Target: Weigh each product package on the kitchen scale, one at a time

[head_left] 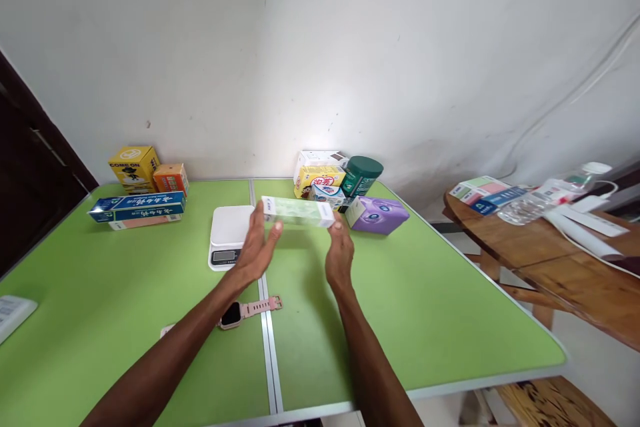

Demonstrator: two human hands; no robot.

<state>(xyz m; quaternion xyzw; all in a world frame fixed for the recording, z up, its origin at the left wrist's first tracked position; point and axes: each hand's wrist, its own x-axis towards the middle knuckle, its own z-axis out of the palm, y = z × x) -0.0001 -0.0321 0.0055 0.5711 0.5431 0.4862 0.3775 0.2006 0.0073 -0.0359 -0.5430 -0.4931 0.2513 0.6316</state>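
The pale green box (299, 211) is blurred, the left hand (257, 250) covers one side of the white scale (230, 225), the left forearm (177, 350) hides part of the pink watch (231, 315), and the left edge crops a white object (15, 315).

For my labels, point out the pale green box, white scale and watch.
Pale green box (299, 211): head view, long face.
White scale (231, 226): head view, weighing platform.
Watch (231, 315): head view, dark screen.
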